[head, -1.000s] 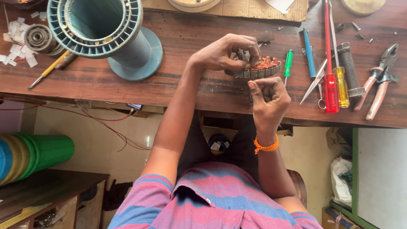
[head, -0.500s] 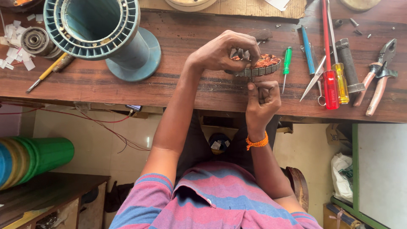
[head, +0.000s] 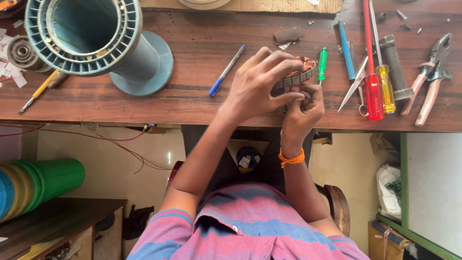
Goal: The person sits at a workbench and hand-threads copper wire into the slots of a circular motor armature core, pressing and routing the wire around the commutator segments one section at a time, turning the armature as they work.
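The fingers (head: 284,65) of the left hand (head: 262,86) are curled closed over the ring-shaped grey metal motor core with copper windings (head: 301,72), gripping its top and near side. The right hand (head: 301,108) is pinched shut against the core's lower edge, directly beneath it. The core is held just above the brown wooden desk (head: 192,48), its axis roughly upright, beside a green-handled screwdriver (head: 322,62).

A flat brown cardboard sheet (head: 240,5) lies along the far edge of the bench (head: 144,103), and a white plastic bag (head: 390,185) sits on the floor below the bench's right end.
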`<state>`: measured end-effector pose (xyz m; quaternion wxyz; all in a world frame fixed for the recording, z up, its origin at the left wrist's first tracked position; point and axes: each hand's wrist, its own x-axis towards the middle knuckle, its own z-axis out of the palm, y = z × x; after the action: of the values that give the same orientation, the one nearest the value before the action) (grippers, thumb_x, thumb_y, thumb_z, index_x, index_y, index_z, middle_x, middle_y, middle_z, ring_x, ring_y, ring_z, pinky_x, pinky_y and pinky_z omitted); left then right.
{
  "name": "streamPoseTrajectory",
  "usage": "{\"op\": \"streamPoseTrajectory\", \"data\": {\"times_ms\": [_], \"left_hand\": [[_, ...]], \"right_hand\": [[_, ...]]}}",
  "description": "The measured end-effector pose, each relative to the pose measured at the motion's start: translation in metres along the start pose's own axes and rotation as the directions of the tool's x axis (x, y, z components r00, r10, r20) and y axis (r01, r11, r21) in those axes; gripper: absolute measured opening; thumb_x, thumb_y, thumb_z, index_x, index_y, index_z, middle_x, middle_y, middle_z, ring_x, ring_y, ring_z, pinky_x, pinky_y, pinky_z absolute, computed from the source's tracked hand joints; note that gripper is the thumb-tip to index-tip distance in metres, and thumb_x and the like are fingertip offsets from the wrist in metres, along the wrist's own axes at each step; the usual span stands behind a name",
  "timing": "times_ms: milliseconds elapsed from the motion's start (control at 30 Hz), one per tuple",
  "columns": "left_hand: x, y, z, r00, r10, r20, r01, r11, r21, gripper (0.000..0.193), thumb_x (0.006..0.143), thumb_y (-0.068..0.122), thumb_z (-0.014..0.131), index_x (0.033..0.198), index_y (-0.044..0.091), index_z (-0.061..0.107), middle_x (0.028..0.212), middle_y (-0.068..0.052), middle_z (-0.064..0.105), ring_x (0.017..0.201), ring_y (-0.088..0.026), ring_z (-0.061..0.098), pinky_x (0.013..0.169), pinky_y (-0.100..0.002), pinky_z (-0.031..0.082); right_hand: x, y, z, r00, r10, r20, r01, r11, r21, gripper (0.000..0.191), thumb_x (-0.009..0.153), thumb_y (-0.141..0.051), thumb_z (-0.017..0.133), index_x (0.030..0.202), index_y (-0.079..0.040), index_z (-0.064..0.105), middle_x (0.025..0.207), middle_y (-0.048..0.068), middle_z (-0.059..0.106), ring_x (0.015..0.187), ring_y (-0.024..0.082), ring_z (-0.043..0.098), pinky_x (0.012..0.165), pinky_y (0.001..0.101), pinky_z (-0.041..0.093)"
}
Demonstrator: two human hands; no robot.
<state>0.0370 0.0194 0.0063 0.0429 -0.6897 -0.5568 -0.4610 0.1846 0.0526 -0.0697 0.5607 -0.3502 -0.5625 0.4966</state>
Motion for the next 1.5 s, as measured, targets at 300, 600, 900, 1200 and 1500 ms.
{"op": "streamPoseTrajectory", "data": {"times_ms": [300,600,900,1200,1500], "left_hand": [[-0.015,-0.015,0.035,0.987,-0.09,-0.134,0.086,0.996,-0.037,0.045,0.079,0.031,0.093,0.119,0.017,0.075,0.112,0.004,0.075,0.09,-0.018,0.063,0.081,-0.031,0.058],[-0.025,-0.016,0.033,0.972,-0.2,-0.121,0.178,0.969,-0.172,0.045,0.079,0.026,0.093,0.12,0.021,0.075,0.119,0.004,0.075,0.103,-0.018,0.065,0.093,-0.033,0.058],[-0.029,-0.013,0.038,0.96,-0.231,-0.158,0.203,0.964,-0.174,0.043,0.082,0.025,0.092,0.121,0.023,0.075,0.12,0.005,0.074,0.106,-0.019,0.063,0.097,-0.034,0.056],[-0.033,-0.011,0.036,0.942,-0.266,-0.203,0.239,0.96,-0.148,0.044,0.081,0.027,0.091,0.122,0.022,0.074,0.121,0.005,0.074,0.105,-0.019,0.063,0.099,-0.035,0.054],[-0.026,-0.008,0.03,0.943,-0.29,-0.164,0.272,0.955,-0.121,0.045,0.079,0.034,0.091,0.117,0.017,0.075,0.117,0.005,0.076,0.102,-0.019,0.064,0.097,-0.035,0.052]], "right_hand": [[0.038,-0.003,-0.051,0.987,0.003,0.162,0.03,0.978,-0.207,0.01,0.102,-0.001,0.075,0.106,0.002,0.066,0.084,-0.007,0.056,0.073,0.0,0.043,0.065,0.0191,0.034],[0.063,-0.041,-0.073,0.913,-0.131,0.385,0.271,0.902,-0.336,0.003,0.107,0.001,0.074,0.109,0.001,0.072,0.091,-0.001,0.067,0.079,0.002,0.056,0.069,0.02,0.043],[0.074,-0.07,-0.043,0.794,-0.27,0.545,0.496,0.806,-0.323,0.007,0.106,0.003,0.074,0.111,-0.001,0.071,0.092,0.008,0.074,0.073,0.009,0.067,0.065,0.0226,0.049],[0.1,-0.055,-0.013,0.755,-0.297,0.584,0.54,0.788,-0.297,0.006,0.107,0.004,0.075,0.11,0.0,0.071,0.09,0.008,0.073,0.075,0.011,0.066,0.062,0.0247,0.047],[0.117,-0.048,-0.005,0.732,-0.252,0.633,0.514,0.814,-0.271,0.008,0.105,0.006,0.077,0.111,0.001,0.074,0.087,0.007,0.074,0.075,0.006,0.067,0.063,0.0229,0.048]]}}
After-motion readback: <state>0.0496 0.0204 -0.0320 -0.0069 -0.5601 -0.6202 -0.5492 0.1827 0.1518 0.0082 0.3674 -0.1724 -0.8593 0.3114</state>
